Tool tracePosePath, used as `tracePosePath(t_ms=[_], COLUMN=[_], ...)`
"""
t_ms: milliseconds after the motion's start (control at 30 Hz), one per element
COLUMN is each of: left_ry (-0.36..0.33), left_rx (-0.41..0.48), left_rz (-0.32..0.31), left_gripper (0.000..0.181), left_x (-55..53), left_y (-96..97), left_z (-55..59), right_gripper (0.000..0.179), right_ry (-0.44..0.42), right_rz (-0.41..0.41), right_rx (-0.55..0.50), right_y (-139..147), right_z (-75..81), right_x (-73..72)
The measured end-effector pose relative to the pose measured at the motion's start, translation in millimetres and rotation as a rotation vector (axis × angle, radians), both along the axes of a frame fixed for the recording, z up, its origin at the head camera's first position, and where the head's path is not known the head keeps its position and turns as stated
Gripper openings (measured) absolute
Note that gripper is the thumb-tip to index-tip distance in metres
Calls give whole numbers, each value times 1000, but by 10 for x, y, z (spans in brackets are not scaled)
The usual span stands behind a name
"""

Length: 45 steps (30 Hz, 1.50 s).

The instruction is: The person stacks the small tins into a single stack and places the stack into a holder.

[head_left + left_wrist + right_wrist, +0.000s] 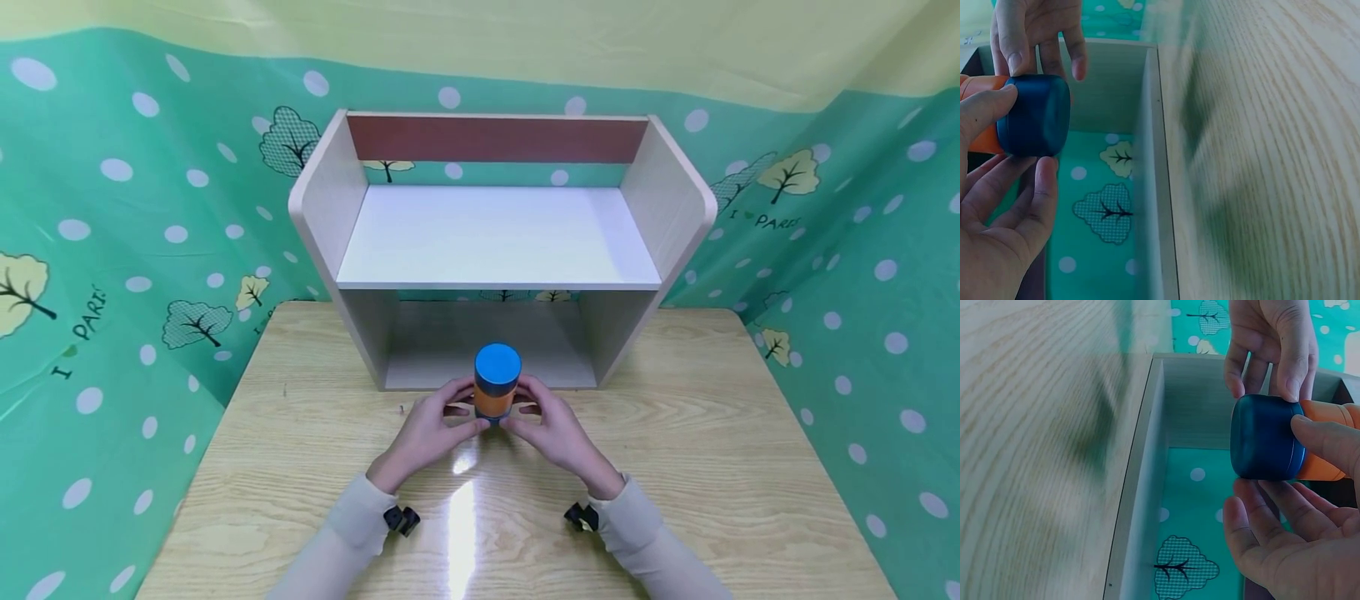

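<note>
Between my two hands stands an upright cylindrical container (495, 402) with a bright blue top, an orange middle and a dark blue base. My left hand (429, 432) holds it from the left side, and my right hand (557, 433) holds it from the right, thumbs toward me. Both wrist views show the dark blue base (1036, 115) with a gap between it and the tabletop. In the right wrist view, a thumb and fingers of the right hand (1307, 550) bear on the container. Some fingertips are hidden behind it.
Just beyond the hands, a two-level pale shelf unit (498, 286) stands on the wooden table (720, 450). It has tall side panels and a brown back strip. Green dotted cloth (135, 283) surrounds the table at the back and sides.
</note>
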<state>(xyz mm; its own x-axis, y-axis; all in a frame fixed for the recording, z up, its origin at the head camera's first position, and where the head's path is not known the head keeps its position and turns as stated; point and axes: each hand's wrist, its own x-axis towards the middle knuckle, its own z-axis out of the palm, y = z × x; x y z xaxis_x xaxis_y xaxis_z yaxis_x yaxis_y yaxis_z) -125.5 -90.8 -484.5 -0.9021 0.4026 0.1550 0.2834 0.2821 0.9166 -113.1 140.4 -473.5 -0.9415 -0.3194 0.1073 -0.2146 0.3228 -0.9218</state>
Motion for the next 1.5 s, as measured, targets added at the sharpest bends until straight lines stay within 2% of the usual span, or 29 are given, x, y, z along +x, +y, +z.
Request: tracePosePath(t_ms=[267, 633, 867, 967, 1233, 1500], left_ry=[-5, -18, -48, -59, -38, -42], left_rx=[-19, 45, 49, 44, 68, 76], left_rz=[8, 8, 28, 34, 26, 16], left_gripper=[65, 64, 67, 66, 62, 62], left_x=[-20, -34, -52, -41, 46, 45], left_y=[-11, -22, 1, 16, 35, 30], left_z=[26, 66, 87, 136, 399, 448], right_gripper=[60, 63, 64, 64, 63, 63], right_ry=[8, 24, 35, 38, 68, 92], right_rz=[0, -3, 8, 18, 26, 33], right_rx=[1, 3, 5, -1, -18, -40], right_y=[1, -4, 8, 18, 26, 30], right_z=[22, 101, 139, 141, 194, 228], right_x=[-22, -14, -20, -25, -28, -31])
